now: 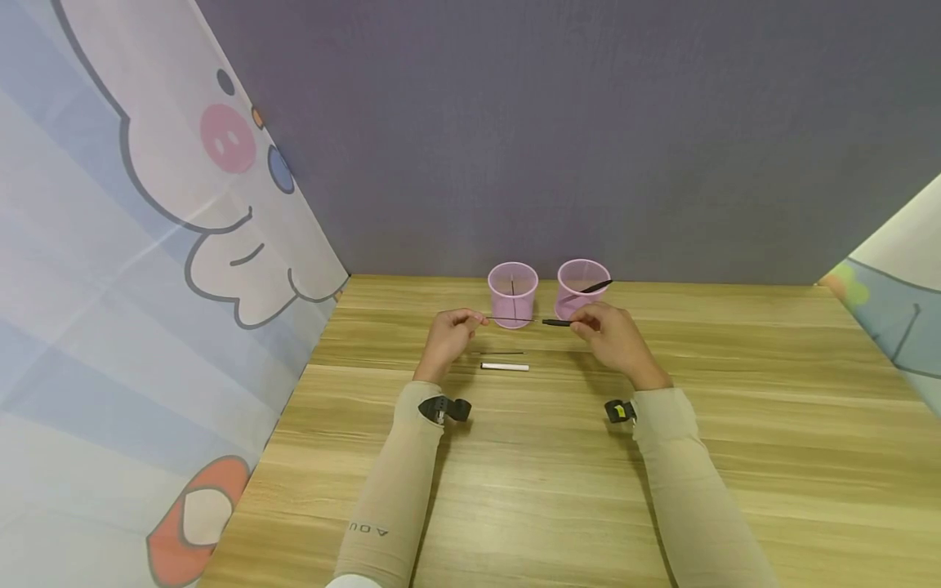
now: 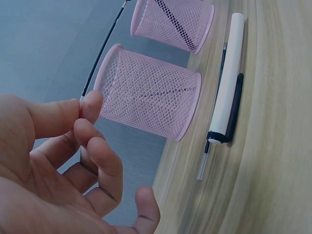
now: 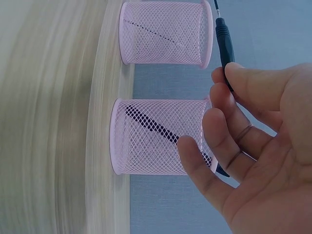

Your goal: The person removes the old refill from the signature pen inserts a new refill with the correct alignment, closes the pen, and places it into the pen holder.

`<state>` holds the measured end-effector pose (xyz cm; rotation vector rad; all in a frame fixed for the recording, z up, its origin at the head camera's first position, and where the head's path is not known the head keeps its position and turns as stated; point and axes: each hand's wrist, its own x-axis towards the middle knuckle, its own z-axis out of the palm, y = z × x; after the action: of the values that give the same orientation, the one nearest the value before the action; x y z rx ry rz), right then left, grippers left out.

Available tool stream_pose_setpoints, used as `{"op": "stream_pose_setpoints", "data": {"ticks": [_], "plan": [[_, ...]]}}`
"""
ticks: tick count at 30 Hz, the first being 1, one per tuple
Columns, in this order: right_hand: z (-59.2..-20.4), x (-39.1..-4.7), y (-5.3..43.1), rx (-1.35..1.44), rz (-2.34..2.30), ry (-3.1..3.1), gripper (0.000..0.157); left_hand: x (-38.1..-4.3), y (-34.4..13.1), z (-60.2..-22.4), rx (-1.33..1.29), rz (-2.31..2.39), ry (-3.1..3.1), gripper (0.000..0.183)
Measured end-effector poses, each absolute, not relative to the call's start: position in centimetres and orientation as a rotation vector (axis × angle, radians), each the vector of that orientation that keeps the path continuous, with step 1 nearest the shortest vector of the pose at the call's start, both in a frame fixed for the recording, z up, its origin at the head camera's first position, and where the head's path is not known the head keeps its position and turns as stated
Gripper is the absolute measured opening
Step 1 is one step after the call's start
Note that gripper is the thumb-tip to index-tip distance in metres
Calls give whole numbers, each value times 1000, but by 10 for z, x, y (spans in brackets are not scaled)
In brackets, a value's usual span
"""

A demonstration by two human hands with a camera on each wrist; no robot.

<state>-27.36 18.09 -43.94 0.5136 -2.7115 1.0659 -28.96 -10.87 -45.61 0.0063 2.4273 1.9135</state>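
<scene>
My left hand point(image 1: 450, 336) pinches one end of a thin black pen refill point(image 2: 102, 51) between thumb and forefinger, with its other fingers loosely bent. Between thumb and fingers, my right hand point(image 1: 612, 336) holds a black pen barrel point(image 3: 224, 44). The refill's far tip points at the barrel's front end; in the right wrist view the two meet or nearly meet. Both are held level above the table, in front of two pink mesh cups. Below the refill, a white pen point(image 2: 229, 78) with black end and clip lies beside another refill point(image 1: 501, 353).
The left mesh cup point(image 1: 502, 307) holds a thin refill standing inside. A black pen point(image 1: 597, 287) leans in the right mesh cup point(image 1: 566, 304), its end above the rim. Behind the wooden table point(image 1: 544, 490) rises a grey wall point(image 1: 529, 139); a cartoon-printed cloth point(image 1: 88, 343) hangs at the left.
</scene>
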Motion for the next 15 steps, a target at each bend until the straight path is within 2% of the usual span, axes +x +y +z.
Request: {"op": "stream_pose_setpoints", "data": {"ticks": [15], "plan": [[-438, -272, 179, 524, 1066, -2704, 9, -287, -104, -454, 9, 1913, 2425, 26]]}}
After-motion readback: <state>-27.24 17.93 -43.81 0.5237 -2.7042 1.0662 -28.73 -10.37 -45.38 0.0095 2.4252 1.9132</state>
